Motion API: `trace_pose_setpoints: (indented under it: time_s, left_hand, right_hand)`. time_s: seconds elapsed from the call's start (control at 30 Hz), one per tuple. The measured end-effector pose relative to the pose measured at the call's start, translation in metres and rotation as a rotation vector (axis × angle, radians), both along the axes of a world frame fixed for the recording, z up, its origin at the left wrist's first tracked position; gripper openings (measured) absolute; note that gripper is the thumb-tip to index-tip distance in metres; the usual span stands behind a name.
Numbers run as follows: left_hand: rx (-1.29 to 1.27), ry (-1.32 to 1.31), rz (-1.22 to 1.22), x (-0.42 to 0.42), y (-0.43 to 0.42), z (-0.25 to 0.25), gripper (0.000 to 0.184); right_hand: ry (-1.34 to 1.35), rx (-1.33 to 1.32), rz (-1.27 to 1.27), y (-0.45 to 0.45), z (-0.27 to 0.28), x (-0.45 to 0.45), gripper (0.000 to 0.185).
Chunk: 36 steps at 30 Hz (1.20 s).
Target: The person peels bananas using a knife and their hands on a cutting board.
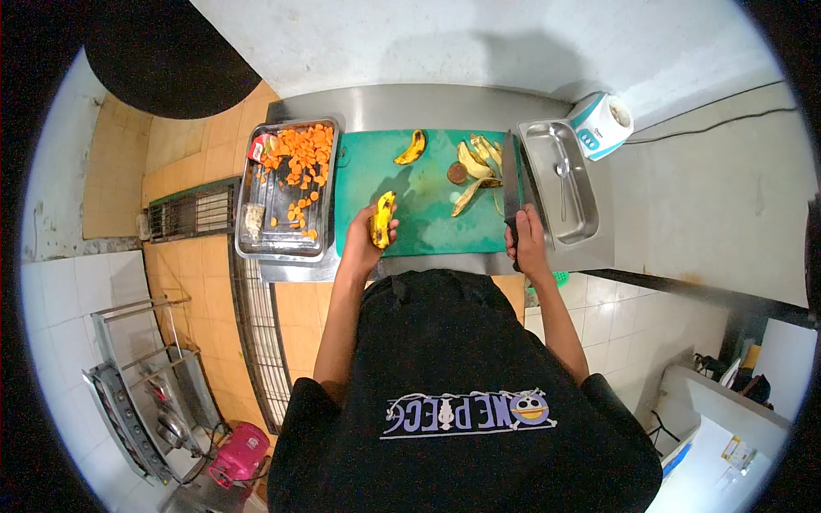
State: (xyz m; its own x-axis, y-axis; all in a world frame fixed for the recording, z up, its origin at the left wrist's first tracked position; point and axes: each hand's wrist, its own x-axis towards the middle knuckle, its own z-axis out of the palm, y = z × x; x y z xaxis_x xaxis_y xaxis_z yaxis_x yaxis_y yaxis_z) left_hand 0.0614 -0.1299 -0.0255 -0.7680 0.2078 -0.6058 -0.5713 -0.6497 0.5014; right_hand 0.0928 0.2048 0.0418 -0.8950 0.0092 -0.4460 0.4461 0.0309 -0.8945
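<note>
In my left hand [366, 234] is a yellow banana [383, 219] with dark patches, held upright above the near left part of the green cutting board [410, 192]. My right hand [528, 242] grips a large kitchen knife [511, 175] by its dark handle, the blade pointing away from me along the board's right edge. A second banana [410, 147] lies at the far middle of the board. Several banana peels [473, 162] are heaped at the right, left of the blade. Beside them sits a small round brown piece [457, 173] whose kind I cannot make out.
Left of the board, a metal tray [282, 250] holds chopped orange pieces resembling carrot and small packets. On the right are a steel pan [577, 227] with a spoon [562, 184] and a white-and-teal container [601, 124]. A wall rises behind the steel counter [385, 101].
</note>
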Motion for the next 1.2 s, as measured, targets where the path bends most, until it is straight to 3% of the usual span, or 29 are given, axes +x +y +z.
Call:
trace_pose_setpoints:
  time_s: [0.07,0.13,0.23,0.43,0.57,0.63,0.7,0.8,0.93,1.0,1.07,1.2]
  left_hand:
    - [-0.006,0.007,-0.009,-0.001,0.005,0.011,0.039]
    - [-0.004,0.029,-0.005,-0.002,0.008,0.019,0.037]
    - [-0.051,0.000,-0.011,0.002,0.005,0.015,0.038]
    - [-0.026,0.019,-0.011,0.005,-0.003,0.001,0.043]
    - [-0.028,0.090,0.041,0.003,-0.009,0.018,0.043]
    - [-0.034,0.103,0.084,0.001,-0.010,0.036,0.043]
    - [-0.005,0.063,0.140,0.003,-0.010,0.039,0.039]
    - [0.154,0.037,0.132,-0.001,-0.008,0.025,0.035]
    - [0.185,0.063,0.088,-0.003,0.007,0.040,0.034]
    - [0.161,0.083,0.061,-0.002,0.007,0.043,0.035]
    - [0.176,0.113,0.052,0.001,0.008,0.044,0.036]
    - [0.063,0.176,0.171,0.005,0.010,0.077,0.039]
  right_hand:
    - [0.136,0.404,0.004,-0.008,-0.031,0.003,0.041]
    - [0.201,0.563,0.054,-0.007,-0.072,0.007,0.059]
    - [0.121,0.605,-0.086,-0.033,-0.068,-0.004,0.058]
    - [0.175,0.862,0.019,-0.053,-0.072,-0.070,0.052]
    - [0.272,0.661,-0.141,-0.038,-0.047,-0.080,0.045]
    - [0.410,0.714,-0.119,-0.027,0.005,-0.081,0.036]
    - [0.476,0.552,-0.111,-0.020,0.052,-0.087,0.036]
    - [0.334,0.414,-0.113,-0.014,0.103,-0.090,0.044]
    - [0.227,0.463,-0.043,-0.012,0.066,-0.101,0.049]
    - [0.295,0.488,0.051,-0.014,0.008,-0.096,0.051]
    - [0.196,0.688,0.135,-0.010,-0.042,-0.076,0.049]
    - [0.140,0.465,0.148,-0.034,-0.048,-0.025,0.054]
